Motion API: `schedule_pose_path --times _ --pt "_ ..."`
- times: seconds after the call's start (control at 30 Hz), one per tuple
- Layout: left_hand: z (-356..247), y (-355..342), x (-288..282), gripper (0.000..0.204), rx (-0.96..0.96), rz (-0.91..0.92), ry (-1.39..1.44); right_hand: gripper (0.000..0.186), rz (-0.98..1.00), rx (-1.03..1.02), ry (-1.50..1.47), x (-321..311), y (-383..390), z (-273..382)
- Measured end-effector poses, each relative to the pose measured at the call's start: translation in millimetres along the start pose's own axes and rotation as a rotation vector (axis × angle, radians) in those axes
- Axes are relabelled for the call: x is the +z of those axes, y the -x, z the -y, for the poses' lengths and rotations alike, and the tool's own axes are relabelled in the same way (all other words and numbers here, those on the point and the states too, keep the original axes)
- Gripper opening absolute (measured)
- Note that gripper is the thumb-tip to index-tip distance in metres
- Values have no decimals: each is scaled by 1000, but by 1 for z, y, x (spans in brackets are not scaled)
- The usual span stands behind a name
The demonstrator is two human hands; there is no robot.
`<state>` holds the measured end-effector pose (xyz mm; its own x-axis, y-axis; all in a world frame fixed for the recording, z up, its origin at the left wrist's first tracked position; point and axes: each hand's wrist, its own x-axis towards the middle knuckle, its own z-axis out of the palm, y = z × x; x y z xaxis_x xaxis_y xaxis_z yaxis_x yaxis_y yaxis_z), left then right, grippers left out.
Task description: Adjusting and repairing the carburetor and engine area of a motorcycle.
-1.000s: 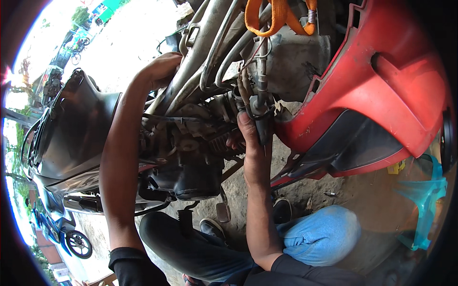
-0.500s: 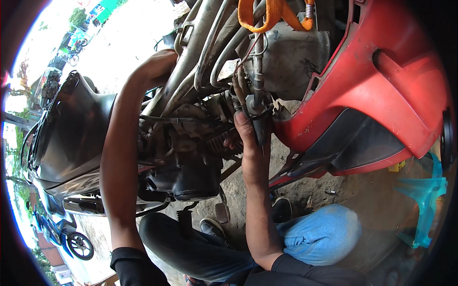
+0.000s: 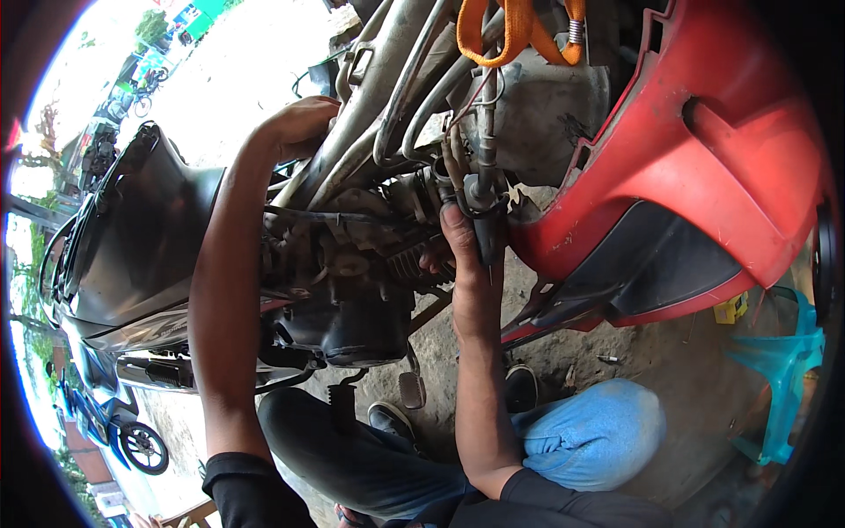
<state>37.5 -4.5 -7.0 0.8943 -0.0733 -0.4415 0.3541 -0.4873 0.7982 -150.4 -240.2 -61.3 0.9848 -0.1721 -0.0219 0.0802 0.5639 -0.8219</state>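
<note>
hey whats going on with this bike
A person is working bare-handed in the exposed middle of a motorbike. The left hand reaches behind a metal frame tube, its fingertips hidden. The right hand is at a dark tapered part near the engine; its exact grip is unclear. A red body panel sits to the right.

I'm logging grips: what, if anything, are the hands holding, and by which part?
It cannot be told: the left hand has its fingers hidden behind the frame; the right hand has its thumb beside a dark cylinder, grip unclear.
</note>
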Motion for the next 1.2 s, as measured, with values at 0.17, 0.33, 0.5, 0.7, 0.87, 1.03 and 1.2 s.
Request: schedule_pose_path --times 0.17,0.33,0.5,0.7,0.87,1.03,1.2 --pt "4 -1 -7 33 -16 52 -1 41 2 23 -5 0 2 -3" --pt "4 3 0 35 -50 109 5 42 -12 47 -5 -1 2 -6" --pt "6 4 -6 36 -44 189 41 41 20 26 -14 -1 2 -5" --pt "5 8 2 29 115 40 91 43 7 47 4 -2 2 -6" --pt "1 12 5 23 129 -42 67 43 -7 25 6 1 2 -2" --pt "-18 31 5 18 129 -63 -66 44 -13 -7 -1 0 1 -6" --pt "-25 37 8 13 106 -74 22 44 -2 -9 17 -2 1 -8"
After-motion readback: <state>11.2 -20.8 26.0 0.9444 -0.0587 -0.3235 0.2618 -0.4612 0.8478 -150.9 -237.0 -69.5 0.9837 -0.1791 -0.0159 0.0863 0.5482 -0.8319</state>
